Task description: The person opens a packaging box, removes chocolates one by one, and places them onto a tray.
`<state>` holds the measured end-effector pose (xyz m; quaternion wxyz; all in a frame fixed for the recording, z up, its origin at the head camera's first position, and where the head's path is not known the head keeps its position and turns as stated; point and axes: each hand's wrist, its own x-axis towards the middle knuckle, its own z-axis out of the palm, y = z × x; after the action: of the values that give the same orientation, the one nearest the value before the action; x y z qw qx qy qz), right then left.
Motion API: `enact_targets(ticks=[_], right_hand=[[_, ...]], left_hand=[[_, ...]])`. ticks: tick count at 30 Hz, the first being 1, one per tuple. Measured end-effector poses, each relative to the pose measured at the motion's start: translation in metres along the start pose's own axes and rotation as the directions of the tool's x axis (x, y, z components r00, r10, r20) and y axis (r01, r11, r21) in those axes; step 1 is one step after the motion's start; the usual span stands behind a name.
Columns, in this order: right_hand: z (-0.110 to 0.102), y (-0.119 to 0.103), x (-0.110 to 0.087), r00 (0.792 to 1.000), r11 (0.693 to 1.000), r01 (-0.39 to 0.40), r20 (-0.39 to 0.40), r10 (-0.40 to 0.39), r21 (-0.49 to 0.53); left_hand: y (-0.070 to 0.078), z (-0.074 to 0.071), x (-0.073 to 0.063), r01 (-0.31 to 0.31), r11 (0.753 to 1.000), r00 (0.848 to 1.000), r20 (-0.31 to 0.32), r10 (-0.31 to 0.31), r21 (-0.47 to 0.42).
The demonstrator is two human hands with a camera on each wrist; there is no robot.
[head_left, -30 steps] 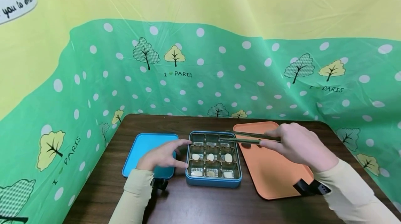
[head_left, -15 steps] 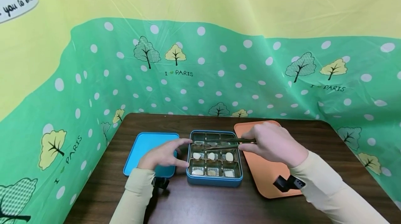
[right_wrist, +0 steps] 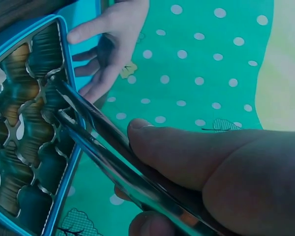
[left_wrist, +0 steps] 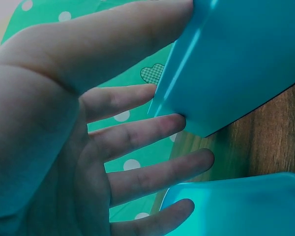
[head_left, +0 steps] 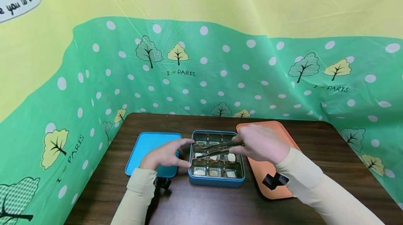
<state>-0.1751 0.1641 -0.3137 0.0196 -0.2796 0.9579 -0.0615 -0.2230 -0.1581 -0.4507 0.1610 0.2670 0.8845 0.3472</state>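
A blue box [head_left: 217, 182] with a compartmented insert stands mid-table. Pale pieces [head_left: 231, 157] sit in its middle row, and white ones show in the near row. My right hand [head_left: 262, 142] pinches metal tweezers [right_wrist: 118, 147] between thumb and fingers. The two slightly parted, serrated tips reach into the insert at its left side, with no piece clearly seen between them. My left hand [head_left: 167, 155] rests its thumb and fingertips against the box's left wall; its fingers are spread and fairly straight in the left wrist view. Part of the middle row is hidden beneath the tweezers.
A blue lid [head_left: 154, 140] lies on the table left of the box, partly under my left hand. To the right is an orange tray [head_left: 277, 193], partly covered by my right arm. A patterned green and yellow cloth [head_left: 201, 60] hangs behind the dark wooden table [head_left: 189, 204].
My right hand has moved left from above the orange tray, bringing the tweezers from the box's far right corner to its left side. The left hand stays at the box.
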Motion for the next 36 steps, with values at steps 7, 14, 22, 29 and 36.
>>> enact_targets(ticks=[7,14,22,29,36], right_hand=[[0.003,-0.005,0.01,0.999,0.999,0.025,0.032,-0.025,0.03],[0.004,-0.017,0.021,0.996,0.999,-0.023,0.088,0.02,0.035],[0.01,-0.024,0.027,0.996,0.999,-0.035,0.087,0.035,0.001],[0.015,-0.027,0.029,0.995,0.998,-0.042,0.083,0.046,-0.046],[0.015,-0.03,0.031,0.994,0.997,-0.04,0.096,0.046,-0.059]], left_hand=[[0.0,-0.001,0.001,-0.009,1.0,1.0,0.009,0.009,0.007],[0.0,-0.001,0.001,-0.007,1.0,1.0,0.012,0.007,0.01],[0.0,-0.001,0.001,-0.003,1.0,1.0,0.009,0.003,0.02],[-0.001,-0.001,0.0,-0.001,0.999,1.0,0.009,0.001,0.033],[-0.002,-0.001,0.001,-0.026,1.0,1.0,0.005,0.026,0.003]])
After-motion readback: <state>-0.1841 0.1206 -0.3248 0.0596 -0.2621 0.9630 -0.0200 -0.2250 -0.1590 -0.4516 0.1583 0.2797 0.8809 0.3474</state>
